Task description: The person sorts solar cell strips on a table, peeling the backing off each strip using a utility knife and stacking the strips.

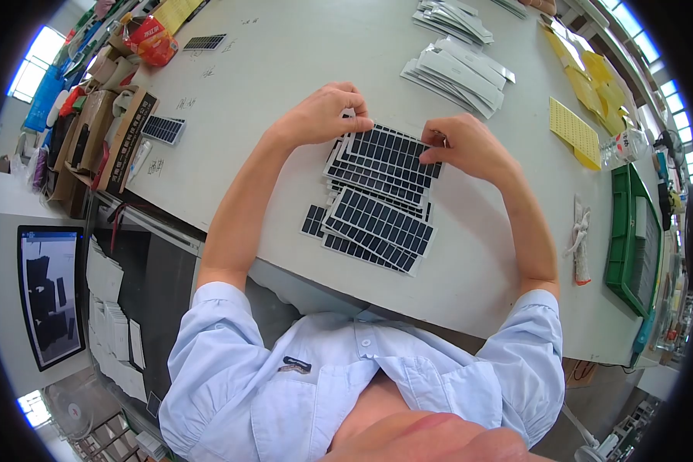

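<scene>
Head view: top solar panel, centre frame, is pinched at its far corners by left hand and right hand. Loosely fanned panel stack beneath is judged liable to slide if dragged.

1. Single view: head-worn camera, looks forward and steeply down over the wearer's chest onto the table.
2. Fisheye lens; round frame with black corners, edges bend hard.
3. Close range: left hand and right hand sit near frame centre, at arm's reach.
4. Wide field also catches a monitor low at frame left and a green tray at frame right.
5. No second view, so no overlap.
</scene>
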Demonstrator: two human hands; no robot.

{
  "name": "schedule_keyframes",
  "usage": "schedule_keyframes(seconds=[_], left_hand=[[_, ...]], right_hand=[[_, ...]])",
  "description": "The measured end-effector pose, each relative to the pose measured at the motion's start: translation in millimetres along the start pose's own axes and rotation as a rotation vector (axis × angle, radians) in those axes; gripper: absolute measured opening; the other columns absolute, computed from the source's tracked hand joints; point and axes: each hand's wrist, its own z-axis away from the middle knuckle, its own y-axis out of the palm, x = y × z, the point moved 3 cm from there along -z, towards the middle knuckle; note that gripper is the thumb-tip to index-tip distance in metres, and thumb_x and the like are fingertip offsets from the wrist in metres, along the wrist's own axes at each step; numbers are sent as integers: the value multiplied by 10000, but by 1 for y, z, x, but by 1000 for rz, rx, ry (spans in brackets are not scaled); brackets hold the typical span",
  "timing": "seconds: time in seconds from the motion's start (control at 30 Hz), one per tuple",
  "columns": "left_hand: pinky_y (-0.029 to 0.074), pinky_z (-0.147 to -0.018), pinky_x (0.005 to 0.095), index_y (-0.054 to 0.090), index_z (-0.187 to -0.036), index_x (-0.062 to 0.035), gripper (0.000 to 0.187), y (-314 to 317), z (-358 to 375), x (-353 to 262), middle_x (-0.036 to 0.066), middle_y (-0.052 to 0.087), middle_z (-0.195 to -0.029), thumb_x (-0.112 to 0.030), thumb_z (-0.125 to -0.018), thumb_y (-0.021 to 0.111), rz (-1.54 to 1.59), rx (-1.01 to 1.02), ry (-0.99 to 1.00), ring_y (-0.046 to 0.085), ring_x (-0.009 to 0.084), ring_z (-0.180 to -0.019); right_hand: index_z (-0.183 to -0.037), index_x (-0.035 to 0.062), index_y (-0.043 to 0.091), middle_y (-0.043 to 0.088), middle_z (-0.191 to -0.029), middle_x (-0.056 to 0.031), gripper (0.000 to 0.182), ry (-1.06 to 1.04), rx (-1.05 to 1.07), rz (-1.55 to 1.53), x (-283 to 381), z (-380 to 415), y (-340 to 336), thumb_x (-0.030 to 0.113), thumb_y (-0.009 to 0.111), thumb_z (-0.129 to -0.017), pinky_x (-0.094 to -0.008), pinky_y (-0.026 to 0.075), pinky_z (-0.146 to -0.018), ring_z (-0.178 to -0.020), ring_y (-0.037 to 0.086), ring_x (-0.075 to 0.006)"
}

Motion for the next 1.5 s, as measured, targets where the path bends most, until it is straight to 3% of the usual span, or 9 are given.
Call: schedule_keyframes(seconds=[0.13, 0.2, 0.4, 0.5, 0.67, 0.83, 0.9, 1.07, 1.5], left_hand=[[461, -811, 317, 650, -906, -26, 257, -6, -3, 7, 54, 585, -1003, -281, -926, 637, 89, -43, -119, 566, 170, -899], [466, -809, 302, 656, -938, -22, 266, -10, -2, 10, 53, 589, -992, -285, -944, 617, 80, -66, -133, 571, 164, -867], [443, -947, 350, 651, -1059, -93, 275, -15, 15, 25, 44, 555, -1134, -207, -823, 735, -58, 7, -214, 535, 218, -1093], [417, -1028, 397, 640, -1105, -122, 391, -13, 11, 20, 68, 541, -1213, -229, -755, 777, -49, 83, -265, 440, 249, -1268], [438, -999, 387, 628, -1074, -95, 375, -7, 4, 23, 61, 568, -1170, -181, -746, 785, -9, -3, -243, 482, 240, -1204], [490, -868, 341, 613, -1050, -62, 344, -4, -4, 21, 53, 629, -972, -161, -765, 779, 56, -59, -208, 587, 202, -966], [502, -821, 326, 611, -1038, -52, 336, -1, -5, 21, 47, 641, -895, -159, -768, 781, 90, -89, -208, 610, 189, -879], [510, -784, 315, 652, -992, -39, 159, 1, -9, 19, 53, 672, -848, -141, -875, 688, 176, -264, -157, 604, 163, -777], [512, -777, 289, 653, -1052, -15, 208, -1, -11, 18, 48, 681, -876, -190, -942, 627, 394, -322, -174, 605, 130, -777]], right_hand=[[-871, 2, 638, 625, -724, -106, 159, 17, -29, -92, -4, -1, -5, 101, 736, -794, -319, 467, -640, -663, 579, -193], [-861, 16, 657, 659, -754, -111, 146, -31, -68, -124, -7, 2, -10, 138, 716, -808, -357, 488, -673, -680, 600, -268], [-886, 101, 683, 669, -832, -52, 132, 67, -752, 419, -45, 8, -57, 232, 687, -869, -351, 519, -643, -711, 664, -237], [-872, 114, 680, 648, -817, -33, 128, 113, -843, 704, -84, -2, -53, 241, 672, -884, -363, 530, -623, -727, 673, -229], [-896, 99, 688, 649, -824, -42, 133, 155, -753, 720, -77, -3, -39, 230, 662, -893, -365, 537, -653, -752, 674, -236], [-1038, 62, 700, 673, -913, -78, 239, 39, -340, 54, -37, -11, -17, 211, 714, -852, -329, 512, -710, -733, 626, -216], [-1038, 46, 697, 674, -895, -91, 261, -3, -265, 25, -21, -9, -7, 189, 737, -824, -324, 507, -711, -726, 610, -200], [-1010, 9, 676, 673, -804, -112, 210, 60, -196, 66, -19, -11, -2, 138, 704, -847, -322, 492, -687, -692, 604, -213], [-966, 10, 690, 663, -742, -100, 170, 101, -205, -220, -38, -9, -20, 156, 670, -881, -308, 480, -640, -652, 591, -160]])
